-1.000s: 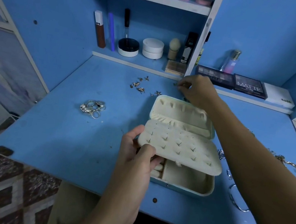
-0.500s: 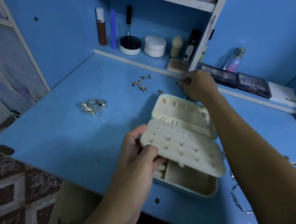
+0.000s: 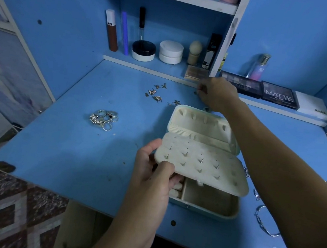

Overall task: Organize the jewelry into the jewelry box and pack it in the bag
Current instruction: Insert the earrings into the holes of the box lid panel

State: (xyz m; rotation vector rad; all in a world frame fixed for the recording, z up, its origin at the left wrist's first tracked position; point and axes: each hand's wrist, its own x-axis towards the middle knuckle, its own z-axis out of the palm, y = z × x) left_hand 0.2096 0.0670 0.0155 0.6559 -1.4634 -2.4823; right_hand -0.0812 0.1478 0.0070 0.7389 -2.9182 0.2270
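Note:
An open pale jewelry box [image 3: 206,202] lies on the blue desk [image 3: 71,153]. My left hand [image 3: 154,170] grips the left edge of its cream earring panel [image 3: 201,162], lifted above the lower tray; several studs poke through it. Beyond the box's lid, my right hand [image 3: 216,93] reaches to the desk's back edge and pinches a small earring [image 3: 195,92]. Several loose earrings [image 3: 158,95] lie left of that hand. A heap of silver rings [image 3: 104,119] sits further left. Bracelets [image 3: 264,222] lie right of the box, partly hidden by my right forearm.
A low shelf [image 3: 144,69] at the back carries cosmetics: tubes, jars, a sponge, eyeshadow palettes [image 3: 276,94], a perfume bottle [image 3: 258,67] and a white case [image 3: 310,105]. An upper shelf holds pink jars. Patterned floor shows below the desk's left edge.
My right hand has stayed at the back edge, its fingers closing on a small earring. My left hand keeps holding the earring panel. The camera has shifted slightly.

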